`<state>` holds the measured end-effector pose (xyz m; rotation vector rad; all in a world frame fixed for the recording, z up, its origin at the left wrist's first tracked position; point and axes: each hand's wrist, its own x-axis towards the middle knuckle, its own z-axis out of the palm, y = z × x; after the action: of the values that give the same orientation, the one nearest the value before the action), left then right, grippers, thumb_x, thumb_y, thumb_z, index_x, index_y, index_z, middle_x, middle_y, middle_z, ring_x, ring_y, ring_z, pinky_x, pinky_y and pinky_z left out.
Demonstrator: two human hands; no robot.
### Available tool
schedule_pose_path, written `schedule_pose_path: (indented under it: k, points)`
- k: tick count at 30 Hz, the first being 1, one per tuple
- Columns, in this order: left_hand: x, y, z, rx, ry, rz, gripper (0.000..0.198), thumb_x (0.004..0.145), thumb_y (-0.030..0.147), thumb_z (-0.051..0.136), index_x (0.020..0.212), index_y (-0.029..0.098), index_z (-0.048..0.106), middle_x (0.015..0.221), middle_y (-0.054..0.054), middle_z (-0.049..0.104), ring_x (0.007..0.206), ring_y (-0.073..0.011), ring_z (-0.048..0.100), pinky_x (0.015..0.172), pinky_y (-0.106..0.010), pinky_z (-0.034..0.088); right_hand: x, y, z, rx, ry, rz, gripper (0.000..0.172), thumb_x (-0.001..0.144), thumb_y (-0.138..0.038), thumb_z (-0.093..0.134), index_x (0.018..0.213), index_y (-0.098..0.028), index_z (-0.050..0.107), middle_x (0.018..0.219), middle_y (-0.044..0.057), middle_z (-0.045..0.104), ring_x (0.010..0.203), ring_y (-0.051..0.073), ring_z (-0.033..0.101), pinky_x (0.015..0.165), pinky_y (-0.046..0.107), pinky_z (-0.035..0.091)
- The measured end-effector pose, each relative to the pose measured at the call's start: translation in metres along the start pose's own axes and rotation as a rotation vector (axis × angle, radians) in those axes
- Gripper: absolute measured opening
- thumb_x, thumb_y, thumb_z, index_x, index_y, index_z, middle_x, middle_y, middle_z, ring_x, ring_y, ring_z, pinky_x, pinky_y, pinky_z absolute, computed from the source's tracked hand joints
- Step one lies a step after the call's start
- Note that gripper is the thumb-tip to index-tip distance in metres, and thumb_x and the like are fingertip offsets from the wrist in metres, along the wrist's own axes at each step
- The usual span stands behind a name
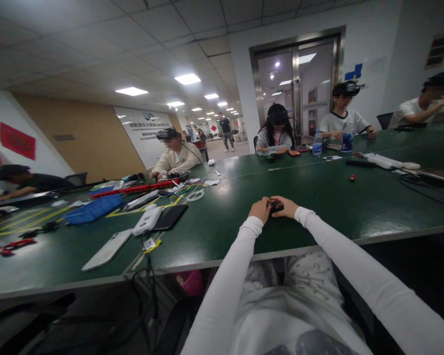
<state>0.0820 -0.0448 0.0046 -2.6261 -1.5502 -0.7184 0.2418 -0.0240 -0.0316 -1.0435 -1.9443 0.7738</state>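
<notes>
Both my hands meet over the green table [222,236], a little in from its front edge. Between them is a small dark object [276,207], mostly covered by my fingers, so its kind does not show. My left hand [260,210] is closed with its fingertips on the left side of this object. From the other side my right hand [286,207] curls its fingers around it. White sleeves cover both forearms.
To the left lie a white phone [109,249], a white device [147,220], a black phone [170,217] and a blue tray [93,209]. A small red item [352,178] lies to the right. Bottles [317,143] stand farther back, near several seated people wearing headsets.
</notes>
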Motion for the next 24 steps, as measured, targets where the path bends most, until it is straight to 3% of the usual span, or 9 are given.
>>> schedule_pose_path:
  k: [5, 11, 14, 18, 24]
  points:
    - [-0.008, -0.050, -0.021, 0.123, 0.016, -0.153, 0.021, 0.078, 0.025, 0.038, 0.097, 0.019, 0.042, 0.090, -0.007, 0.056, 0.086, -0.0157, 0.052, 0.077, -0.029, 0.037, -0.001, -0.002, -0.001, 0.013, -0.015, 0.031, 0.077, 0.051, -0.035, 0.070, 0.118, -0.020, 0.036, 0.111, 0.010, 0.049, 0.081, 0.015, 0.054, 0.076, 0.034, 0.044]
    - [-0.046, -0.142, -0.076, 0.239, 0.090, -0.559, 0.023, 0.077, 0.027, 0.039, 0.099, 0.019, 0.041, 0.093, -0.009, 0.056, 0.088, -0.0178, 0.053, 0.075, -0.030, 0.038, -0.001, -0.003, -0.003, 0.027, -0.035, 0.045, 0.075, 0.052, -0.032, 0.070, 0.117, -0.019, 0.037, 0.109, 0.010, 0.050, 0.082, 0.015, 0.053, 0.077, 0.034, 0.044]
    - [-0.070, -0.175, -0.103, 0.311, 0.139, -0.770, 0.024, 0.077, 0.030, 0.038, 0.097, 0.019, 0.042, 0.093, -0.012, 0.056, 0.087, -0.0214, 0.054, 0.071, -0.033, 0.039, -0.001, -0.001, -0.004, 0.025, -0.048, 0.047, 0.073, 0.053, -0.033, 0.070, 0.117, -0.019, 0.038, 0.108, 0.010, 0.050, 0.083, 0.015, 0.053, 0.077, 0.035, 0.044]
    - [-0.092, -0.194, -0.123, 0.392, 0.238, -0.913, 0.025, 0.076, 0.033, 0.039, 0.095, 0.017, 0.043, 0.091, -0.014, 0.056, 0.087, -0.0246, 0.053, 0.069, -0.036, 0.040, -0.001, 0.001, -0.004, 0.030, -0.051, 0.049, 0.071, 0.054, -0.032, 0.069, 0.116, -0.020, 0.038, 0.107, 0.009, 0.051, 0.083, 0.015, 0.053, 0.078, 0.036, 0.044]
    - [-0.096, -0.201, -0.125, 0.342, 0.313, -0.932, 0.027, 0.075, 0.033, 0.041, 0.096, 0.017, 0.044, 0.091, -0.013, 0.056, 0.088, -0.0236, 0.052, 0.071, -0.035, 0.040, -0.002, 0.000, -0.003, 0.024, -0.045, 0.033, 0.070, 0.054, -0.031, 0.069, 0.116, -0.019, 0.039, 0.106, 0.009, 0.052, 0.083, 0.015, 0.053, 0.078, 0.035, 0.044]
